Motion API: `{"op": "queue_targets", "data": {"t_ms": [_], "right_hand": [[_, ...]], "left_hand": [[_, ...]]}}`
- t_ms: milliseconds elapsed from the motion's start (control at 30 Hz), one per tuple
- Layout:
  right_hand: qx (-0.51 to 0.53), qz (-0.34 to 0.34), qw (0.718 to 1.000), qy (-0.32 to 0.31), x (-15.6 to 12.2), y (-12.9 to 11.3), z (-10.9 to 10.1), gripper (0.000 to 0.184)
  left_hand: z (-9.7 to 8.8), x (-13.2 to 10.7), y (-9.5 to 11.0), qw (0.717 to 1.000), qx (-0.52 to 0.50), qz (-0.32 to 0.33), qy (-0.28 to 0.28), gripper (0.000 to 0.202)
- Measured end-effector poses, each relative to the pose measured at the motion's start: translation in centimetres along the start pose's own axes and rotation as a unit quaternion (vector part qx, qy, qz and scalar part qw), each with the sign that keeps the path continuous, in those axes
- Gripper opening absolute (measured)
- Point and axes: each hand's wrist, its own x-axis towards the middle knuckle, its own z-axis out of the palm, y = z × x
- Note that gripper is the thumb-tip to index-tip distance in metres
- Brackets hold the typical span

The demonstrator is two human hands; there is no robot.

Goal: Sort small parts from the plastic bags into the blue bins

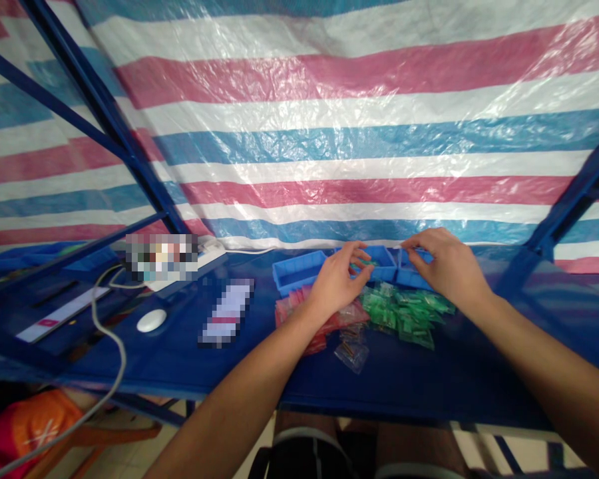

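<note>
My left hand (340, 276) is over the front of the middle blue bin (383, 274), its thumb and fingers apart. Small green pieces show in that bin between the fingers. Over the right blue bin (405, 274), my right hand (442, 263) has its thumb and forefinger tips close together in a pinch. Whatever is between those tips is too small to make out. Below the hands lie a pile of small green packets (404, 313) and a pile of red packets (289, 309), partly covered by my left hand and forearm. Clear packets (352, 352) with small metallic parts lie between the piles.
A left blue bin (299, 271) stands beside the middle one. Further left on the blue table (180, 359) are a blurred-out phone-like slab (228, 313), a white mouse-shaped object (151, 320) and a pale cable (121, 352). Blue frame posts (144, 173) and a striped sheet (354, 133) bound the table.
</note>
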Motion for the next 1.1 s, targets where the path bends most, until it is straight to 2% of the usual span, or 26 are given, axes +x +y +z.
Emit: {"op": "queue_targets", "data": {"t_ms": [100,167,267,367,400,533,633,700,833,1000,1100], "right_hand": [[-0.045,-0.021,0.998,-0.046,0.0,0.9,0.0,0.017],[-0.031,-0.030,0.997,-0.065,-0.2,0.2,0.3,0.017],[0.026,-0.068,0.993,-0.091,-0.5,-2.6,0.6,0.018],[0.081,-0.169,0.967,-0.173,-1.1,-6.3,0.3,0.018],[0.080,-0.198,0.960,-0.183,-1.4,-7.4,0.2,0.020],[0.112,-0.271,0.934,-0.203,-2.9,-10.6,0.0,0.026],[0.137,-0.302,0.907,-0.261,-3.8,-11.6,0.5,0.033],[0.134,-0.311,0.895,-0.289,-4.2,-11.7,1.0,0.027],[0.123,-0.333,0.891,-0.283,-4.7,-11.6,1.9,0.009],[0.103,-0.368,0.887,-0.258,-4.8,-12.2,2.1,0.015],[0.144,-0.325,0.907,-0.225,-4.6,-12.1,1.7,0.013]], "left_hand": [[-0.2,-0.1,0.4,0.999,0.036,0.011,-0.002,0.039],[-0.4,-0.2,0.5,0.997,0.069,0.016,-0.016,0.038],[-0.6,-0.4,0.6,0.987,0.148,0.023,-0.063,0.030],[-0.7,-0.7,0.5,0.970,0.215,0.029,-0.107,0.027],[-0.7,-0.7,0.4,0.967,0.226,0.030,-0.114,0.027],[-0.8,-0.7,0.3,0.969,0.230,0.026,-0.092,0.030],[-0.9,-0.7,0.4,0.970,0.230,0.009,-0.076,0.031],[-0.8,-0.7,0.5,0.970,0.232,-0.001,-0.077,0.030],[-0.7,-0.8,0.6,0.971,0.226,-0.006,-0.079,0.029],[-0.7,-0.7,0.5,0.977,0.204,-0.008,-0.068,0.028],[-0.7,-0.5,0.7,0.990,0.126,-0.025,-0.066,0.027]]}}
